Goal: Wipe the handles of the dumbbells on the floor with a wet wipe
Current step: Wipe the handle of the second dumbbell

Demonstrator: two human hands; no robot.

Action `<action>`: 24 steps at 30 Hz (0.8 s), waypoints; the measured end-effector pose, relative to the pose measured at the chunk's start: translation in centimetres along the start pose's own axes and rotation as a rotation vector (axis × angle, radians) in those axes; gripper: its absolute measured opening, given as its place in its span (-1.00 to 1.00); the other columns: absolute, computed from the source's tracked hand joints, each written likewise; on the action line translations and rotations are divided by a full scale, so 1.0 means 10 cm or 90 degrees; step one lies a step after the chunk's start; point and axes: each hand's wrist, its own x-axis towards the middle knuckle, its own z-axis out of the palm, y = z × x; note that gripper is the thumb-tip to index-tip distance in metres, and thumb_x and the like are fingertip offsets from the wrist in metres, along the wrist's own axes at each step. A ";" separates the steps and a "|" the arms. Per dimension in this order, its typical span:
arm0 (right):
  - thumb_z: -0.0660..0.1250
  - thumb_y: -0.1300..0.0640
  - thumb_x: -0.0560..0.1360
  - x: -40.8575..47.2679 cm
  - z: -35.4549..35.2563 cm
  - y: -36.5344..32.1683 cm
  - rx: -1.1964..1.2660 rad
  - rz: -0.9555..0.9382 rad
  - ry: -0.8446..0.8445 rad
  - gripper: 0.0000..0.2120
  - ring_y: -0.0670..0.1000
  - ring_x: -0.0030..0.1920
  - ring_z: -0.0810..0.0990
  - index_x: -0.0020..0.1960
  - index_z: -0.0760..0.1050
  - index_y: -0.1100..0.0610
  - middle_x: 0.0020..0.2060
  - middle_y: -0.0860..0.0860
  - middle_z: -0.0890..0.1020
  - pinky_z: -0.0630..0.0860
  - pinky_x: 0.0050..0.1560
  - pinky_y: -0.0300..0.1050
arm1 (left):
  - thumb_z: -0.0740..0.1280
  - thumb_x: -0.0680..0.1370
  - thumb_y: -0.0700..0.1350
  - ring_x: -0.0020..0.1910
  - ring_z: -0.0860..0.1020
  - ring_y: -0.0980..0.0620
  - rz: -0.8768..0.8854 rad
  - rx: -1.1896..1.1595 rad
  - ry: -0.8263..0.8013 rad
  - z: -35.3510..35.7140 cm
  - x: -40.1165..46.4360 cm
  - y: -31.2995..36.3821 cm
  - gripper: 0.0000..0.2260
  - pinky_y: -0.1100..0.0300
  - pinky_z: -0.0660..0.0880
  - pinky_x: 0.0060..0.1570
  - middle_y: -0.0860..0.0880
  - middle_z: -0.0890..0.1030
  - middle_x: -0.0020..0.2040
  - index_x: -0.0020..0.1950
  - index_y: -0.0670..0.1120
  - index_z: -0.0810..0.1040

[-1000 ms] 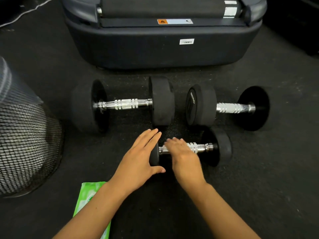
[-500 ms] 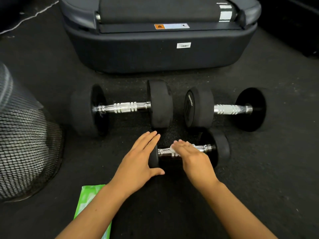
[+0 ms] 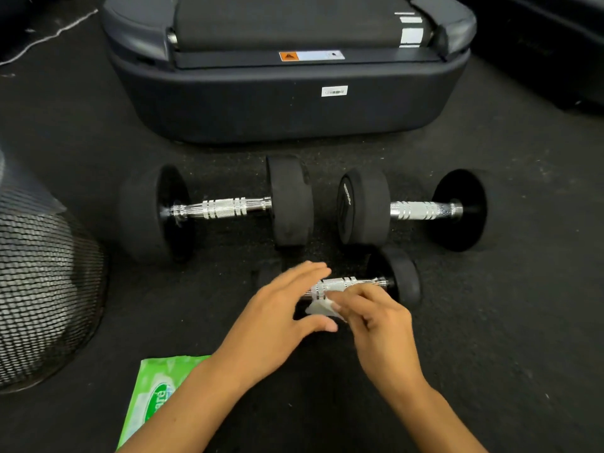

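Observation:
Three black dumbbells with chrome handles lie on the dark floor. The small dumbbell (image 3: 353,284) lies nearest me. My left hand (image 3: 281,315) rests flat with straight fingers over its left weight, hiding that end. My right hand (image 3: 376,318) pinches a small white wet wipe (image 3: 322,307) just in front of the small handle. A large dumbbell (image 3: 225,207) sits behind on the left. Another large dumbbell (image 3: 421,209) sits behind on the right.
A green wet-wipe pack (image 3: 157,393) lies on the floor under my left forearm. A black mesh bin (image 3: 42,289) stands at the left. The dark end of a treadmill (image 3: 294,99) blocks the floor behind the dumbbells.
My right hand has drawn back off the small handle toward me with the wipe pinched in its fingers. My left hand has stayed on the small dumbbell's left end.

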 end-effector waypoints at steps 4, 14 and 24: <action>0.42 0.34 0.38 0.04 -0.11 -0.11 0.195 0.115 0.085 -0.74 -0.18 -0.13 0.61 -0.10 0.61 -0.02 -0.21 -0.17 0.64 0.51 -0.13 -0.34 | 0.44 0.43 -0.13 0.15 0.45 0.35 0.074 -0.079 0.072 0.15 0.06 0.10 -0.61 0.51 0.31 0.14 0.29 0.49 0.12 0.24 0.07 0.51; 0.34 0.26 0.47 0.21 -0.40 0.17 0.185 0.211 0.148 -0.78 -0.10 -0.02 0.59 -0.01 0.60 -0.03 -0.05 -0.08 0.62 0.52 0.04 -0.10 | 0.26 0.44 -0.25 0.18 0.55 0.00 0.189 0.179 0.210 0.61 0.34 -0.13 -0.74 0.13 0.36 0.28 -0.10 0.61 0.12 0.10 -0.19 0.58; 0.32 0.24 0.49 0.24 -0.35 0.44 -0.104 0.183 0.105 -0.65 -0.06 0.30 0.36 0.26 0.47 0.08 0.20 -0.14 0.48 0.25 0.29 -0.25 | 0.42 0.45 -0.16 0.18 0.54 -0.17 0.068 0.309 0.108 0.88 0.26 -0.19 -0.74 -0.07 0.51 0.11 -0.22 0.54 0.23 -0.05 -0.05 0.33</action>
